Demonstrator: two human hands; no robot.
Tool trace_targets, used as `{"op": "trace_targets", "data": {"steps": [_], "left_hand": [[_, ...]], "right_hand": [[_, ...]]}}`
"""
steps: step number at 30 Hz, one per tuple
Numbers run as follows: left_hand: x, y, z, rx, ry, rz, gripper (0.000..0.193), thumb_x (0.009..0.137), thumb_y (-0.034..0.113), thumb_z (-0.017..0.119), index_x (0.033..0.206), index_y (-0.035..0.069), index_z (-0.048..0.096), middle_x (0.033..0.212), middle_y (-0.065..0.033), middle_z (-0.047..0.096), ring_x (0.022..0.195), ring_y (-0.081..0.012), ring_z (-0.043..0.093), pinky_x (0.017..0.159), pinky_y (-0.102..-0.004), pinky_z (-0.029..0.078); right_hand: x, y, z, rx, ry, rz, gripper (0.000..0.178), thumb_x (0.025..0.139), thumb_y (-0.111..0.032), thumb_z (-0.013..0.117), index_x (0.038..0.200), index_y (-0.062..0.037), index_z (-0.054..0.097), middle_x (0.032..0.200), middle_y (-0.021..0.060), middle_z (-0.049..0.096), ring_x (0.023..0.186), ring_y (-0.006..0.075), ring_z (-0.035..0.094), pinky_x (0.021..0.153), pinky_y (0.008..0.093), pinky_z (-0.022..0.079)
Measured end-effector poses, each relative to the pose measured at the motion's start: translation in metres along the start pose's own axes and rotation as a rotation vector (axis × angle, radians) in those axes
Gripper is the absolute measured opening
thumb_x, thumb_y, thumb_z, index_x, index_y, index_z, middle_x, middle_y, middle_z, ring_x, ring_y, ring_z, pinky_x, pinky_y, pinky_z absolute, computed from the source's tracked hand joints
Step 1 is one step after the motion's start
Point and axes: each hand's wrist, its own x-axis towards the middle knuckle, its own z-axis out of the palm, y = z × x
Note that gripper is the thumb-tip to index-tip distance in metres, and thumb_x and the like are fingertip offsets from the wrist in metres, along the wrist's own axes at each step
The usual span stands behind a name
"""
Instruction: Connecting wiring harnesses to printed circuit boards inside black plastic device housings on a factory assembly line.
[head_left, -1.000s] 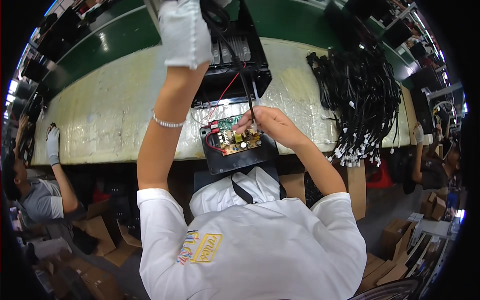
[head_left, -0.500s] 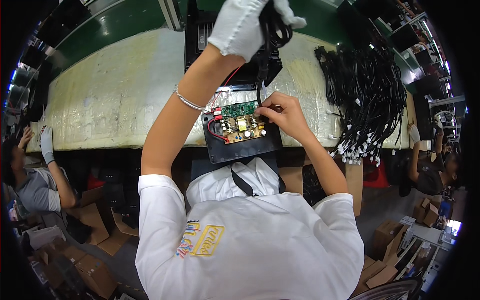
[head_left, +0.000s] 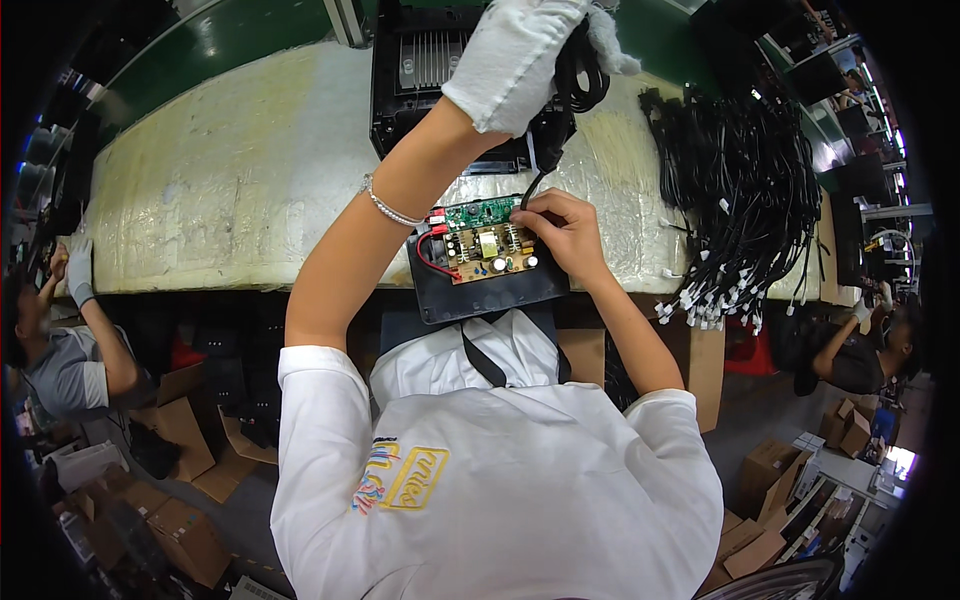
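Observation:
My left hand (head_left: 525, 55), in a white glove, is raised over the bench and grips a coiled black cable (head_left: 580, 75). The cable's free end runs down to my bare right hand (head_left: 560, 225), which pinches it at the right edge of a circuit board (head_left: 488, 245). The board, green and tan with small parts and red wires, lies in a flat black housing tray (head_left: 480, 290) at the bench's front edge. Behind it stands a larger black housing (head_left: 430, 70), partly hidden by my left arm.
The bench top (head_left: 230, 190) is covered in pale wrapped padding. A big heap of black cables with white plugs (head_left: 740, 190) lies at the right. Other people work at the left (head_left: 70, 350) and right (head_left: 860, 350). Cardboard boxes (head_left: 180, 440) sit on the floor.
My gloved left hand moved rightward with the coiled cable and now hangs over the larger housing. My right hand stayed on the cable end at the board.

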Motion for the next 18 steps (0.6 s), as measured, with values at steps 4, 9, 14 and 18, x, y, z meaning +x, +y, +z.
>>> {"op": "trace_targets", "data": {"steps": [4, 9, 14, 18], "left_hand": [[-0.003, -0.001, -0.003, 0.012, 0.009, -0.022, 0.028, 0.104, 0.028, 0.045, 0.113, 0.001, 0.05, 0.077, -0.0046, 0.058, 0.069, -0.0148, 0.059, 0.082, -0.038, 0.055], [-0.001, 0.0, -0.007, -0.042, 0.023, 0.01, 0.029, 0.104, 0.029, 0.045, 0.113, 0.001, 0.05, 0.077, -0.0047, 0.058, 0.071, -0.015, 0.059, 0.084, -0.039, 0.054], [-0.003, -0.002, -0.014, -0.027, 0.016, 0.006, 0.032, 0.104, 0.031, 0.044, 0.113, 0.001, 0.049, 0.077, -0.0049, 0.058, 0.071, -0.0154, 0.06, 0.084, -0.0388, 0.054], [-0.005, -0.002, -0.017, -0.044, 0.043, -0.002, 0.032, 0.105, 0.031, 0.043, 0.113, 0.001, 0.05, 0.077, -0.0053, 0.058, 0.071, -0.0154, 0.06, 0.084, -0.0384, 0.054]], "right_hand": [[0.0, 0.004, -0.005, -0.022, 0.019, -0.051, 0.004, 0.08, 0.0, 0.072, 0.08, 0.0028, 0.069, 0.081, 0.0072, 0.066, 0.076, 0.0128, 0.062, 0.068, 0.0254, 0.047], [-0.003, 0.005, -0.004, 0.115, 0.027, 0.047, 0.003, 0.079, 0.001, 0.071, 0.079, 0.0028, 0.068, 0.084, 0.0081, 0.066, 0.076, 0.0142, 0.062, 0.069, 0.0259, 0.047], [-0.004, 0.003, -0.004, 0.008, -0.03, -0.013, 0.002, 0.081, 0.001, 0.07, 0.082, 0.0024, 0.07, 0.084, 0.0086, 0.067, 0.078, 0.0153, 0.064, 0.07, 0.0257, 0.048], [-0.008, 0.001, -0.007, -0.027, -0.042, -0.089, 0.004, 0.082, 0.0, 0.069, 0.084, 0.0023, 0.071, 0.086, 0.0093, 0.069, 0.079, 0.0162, 0.065, 0.069, 0.0261, 0.048]]}}
